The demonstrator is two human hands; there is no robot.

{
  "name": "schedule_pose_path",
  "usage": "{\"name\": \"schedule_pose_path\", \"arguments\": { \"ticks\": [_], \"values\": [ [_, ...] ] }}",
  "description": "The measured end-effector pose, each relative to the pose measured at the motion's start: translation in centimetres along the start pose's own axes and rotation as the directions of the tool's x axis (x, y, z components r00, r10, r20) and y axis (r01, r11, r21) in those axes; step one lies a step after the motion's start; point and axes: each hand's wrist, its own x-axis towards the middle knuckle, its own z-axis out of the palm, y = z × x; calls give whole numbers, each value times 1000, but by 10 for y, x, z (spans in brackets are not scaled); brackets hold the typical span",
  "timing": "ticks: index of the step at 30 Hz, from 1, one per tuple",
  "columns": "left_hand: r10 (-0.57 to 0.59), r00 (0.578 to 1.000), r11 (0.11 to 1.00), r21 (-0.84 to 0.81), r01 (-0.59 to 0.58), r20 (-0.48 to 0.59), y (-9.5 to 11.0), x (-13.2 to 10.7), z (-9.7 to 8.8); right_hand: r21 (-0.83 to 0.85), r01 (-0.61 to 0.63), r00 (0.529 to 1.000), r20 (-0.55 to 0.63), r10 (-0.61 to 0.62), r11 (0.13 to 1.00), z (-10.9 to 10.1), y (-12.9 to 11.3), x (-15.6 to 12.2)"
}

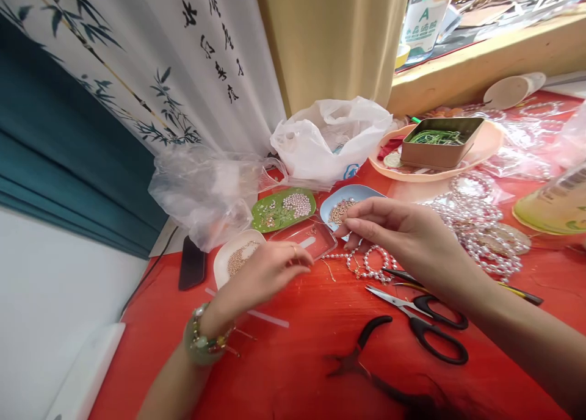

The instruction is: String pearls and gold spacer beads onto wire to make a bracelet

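Many shiny silvery-pink round beads (471, 221) lay strung; tiny gold beads (235, 262) remained loose. The right hand (405, 224) pressed its fingertips together; the blurred left hand's (270, 270) grip I couldn't tell.

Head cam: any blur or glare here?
Head view: pliers blurred near the bottom edge; left hand slightly soft; scissors crisper. Same head view: pale glare washes over the clear plastic at right.

The desk (293, 340) is red, with a green dish (273, 200), a pale blue dish (366, 193) and a cream dish (223, 255) mid-frame, and a white bamboo-patterned curtain (178, 60) upper left.
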Motion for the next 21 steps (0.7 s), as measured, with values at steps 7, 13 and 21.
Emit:
{"name": "schedule_pose_path", "arguments": {
  "ticks": [7, 13, 21],
  "values": [
    [-56, 992, 991, 118, 69, -112, -11, -23, -3, 2, 63, 998, -24, -63, 998, -1, -2, -3],
    [174, 983, 972, 166, -163, -53, -12, -22, 48, 8, 39, 999, -28, -39, 999, 1, -3, -1],
    [144, 987, 954, 256, -156, 65, 17, 20, 73, 49, -1, 1000, 11, 0, 999, 1, -2, -4]
  ]
}}
